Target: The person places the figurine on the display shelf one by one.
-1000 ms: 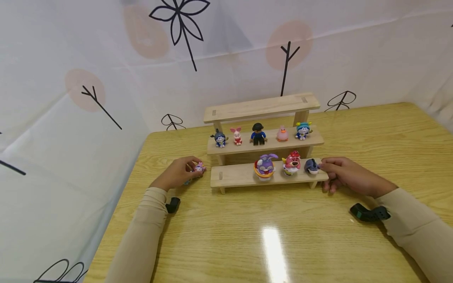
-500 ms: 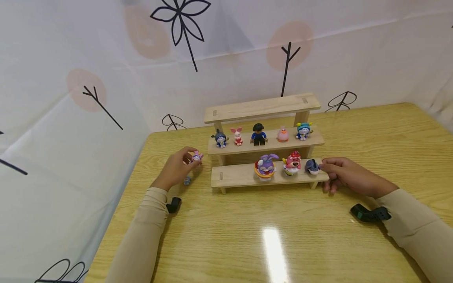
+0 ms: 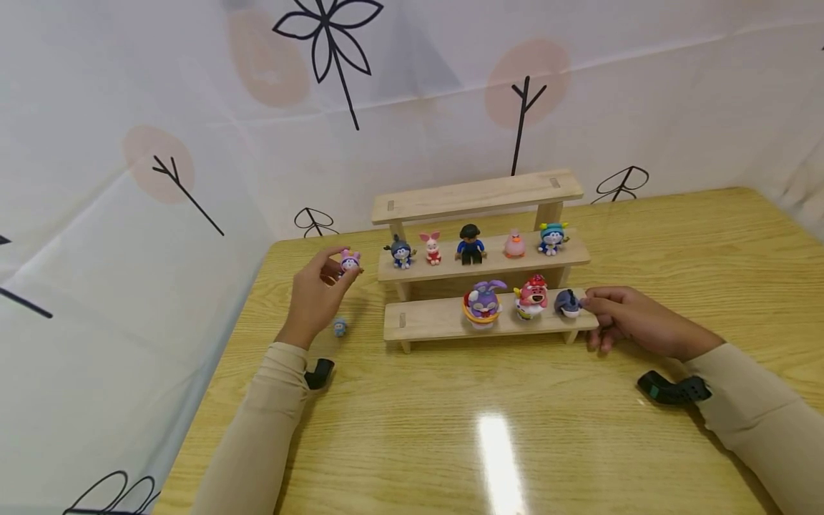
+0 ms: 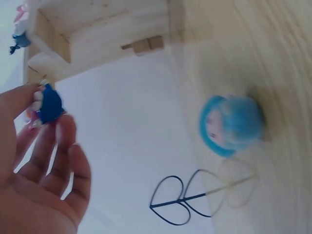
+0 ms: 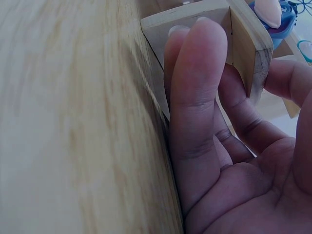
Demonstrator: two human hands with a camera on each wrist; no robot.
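Observation:
My left hand pinches a small figurine with a pink eared hat between thumb and fingertips, raised left of the middle step. The left wrist view shows the figurine's blue back. A small light-blue figurine stands on the table below that hand. My right hand grips the right end of the three-step wooden display shelf at its lowest step. Its thumb lies on top, beside a grey-blue donkey figurine, while the other fingers curl under the board.
On the middle step sit several figurines, among them a pink piglet and a dark-capped toy man. A purple rabbit and a pink bear share the lowest step. Behind the table hangs a patterned white cloth.
My left hand has lifted the pink-hatted figurine up and slightly left, away from the lowest step's end. The light-blue figurine has come into full view. My right hand has stayed put.

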